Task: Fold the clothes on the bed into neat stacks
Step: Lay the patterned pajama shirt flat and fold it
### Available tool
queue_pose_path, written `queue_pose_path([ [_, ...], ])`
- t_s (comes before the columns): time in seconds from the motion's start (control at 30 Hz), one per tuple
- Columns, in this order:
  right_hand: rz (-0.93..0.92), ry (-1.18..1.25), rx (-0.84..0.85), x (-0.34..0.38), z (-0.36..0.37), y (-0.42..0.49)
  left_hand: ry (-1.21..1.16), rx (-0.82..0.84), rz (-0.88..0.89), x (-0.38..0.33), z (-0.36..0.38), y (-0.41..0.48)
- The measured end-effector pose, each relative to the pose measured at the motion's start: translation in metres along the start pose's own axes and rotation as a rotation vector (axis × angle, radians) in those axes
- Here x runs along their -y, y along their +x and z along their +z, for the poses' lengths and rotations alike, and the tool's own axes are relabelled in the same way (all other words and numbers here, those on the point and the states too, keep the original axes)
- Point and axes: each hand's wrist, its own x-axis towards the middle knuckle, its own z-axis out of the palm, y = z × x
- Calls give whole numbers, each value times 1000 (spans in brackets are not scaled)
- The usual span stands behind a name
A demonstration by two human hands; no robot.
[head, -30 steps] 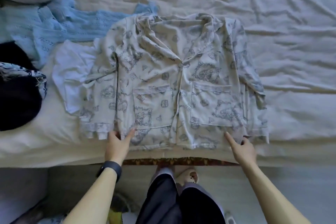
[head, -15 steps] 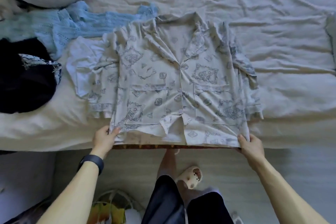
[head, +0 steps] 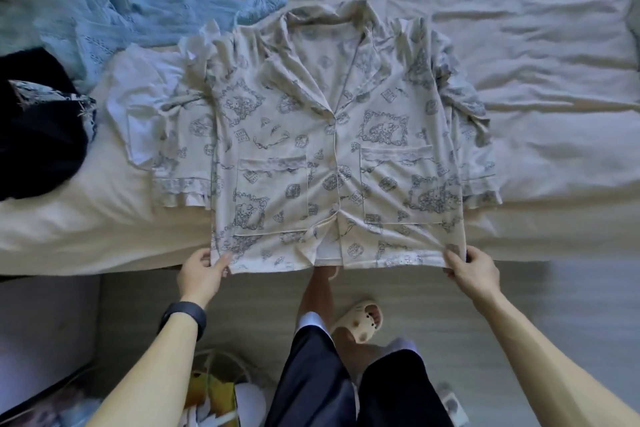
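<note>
View: one wide-angle camera worn on the person's head.
Facing: forward and steeply down, across the near edge of the bed (head: 519, 80) to the floor (head: 571, 305).
Nearness: close; left hand (head: 201, 274) and right hand (head: 474, 270) reach in from the bottom edge, pinching the hem of the pyjama shirt (head: 332, 156) at frame centre.
Split: bed fills the upper two-thirds; floor and the person's legs (head: 346, 378) take the rest.

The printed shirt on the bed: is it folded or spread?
Spread: the printed shirt lies front up on the bed, collar to hem showing, unfolded.
</note>
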Motion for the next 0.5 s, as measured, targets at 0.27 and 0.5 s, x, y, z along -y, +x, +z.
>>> queue_pose_path([
  [0.27,-75,75,-202,64,-33,1,398,-63,273,-108,46,-50],
  [0.5,-104,-170,-197,134,-51,82,626,146,891,-260,164,-51],
])
